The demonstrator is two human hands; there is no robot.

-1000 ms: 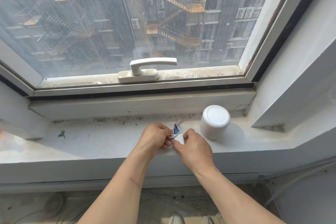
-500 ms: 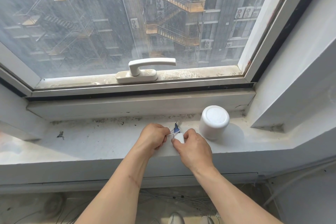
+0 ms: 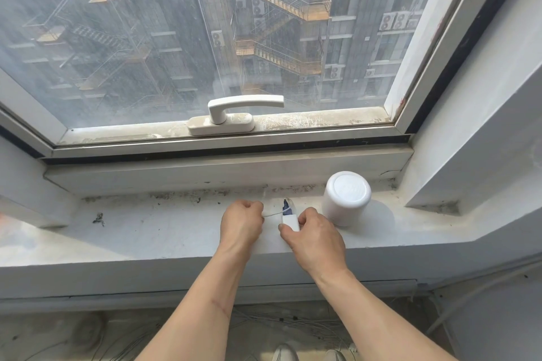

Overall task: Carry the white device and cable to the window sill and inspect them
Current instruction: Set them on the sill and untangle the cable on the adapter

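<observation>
Both hands over the window sill [image 3: 164, 231], working on the cable. Right hand [image 3: 315, 239] closed around a small white plug block [image 3: 291, 221], thumb and fingers pinching its near end. Left hand [image 3: 240, 223] curled into a fist, gripping the thin white cable [image 3: 271, 213] that spans the short gap between the two hands. Cable's long axis roughly left to right, rising slightly toward the block; a dark blue piece [image 3: 286, 206] standing just behind the block, nature unclear. White device [image 3: 347, 198], a squat cylinder, upright on the sill just beside and beyond the right hand, not touched. Right hand clearly nearer to it; left well apart. Carrying apparently done, inspection of the cable under way.
</observation>
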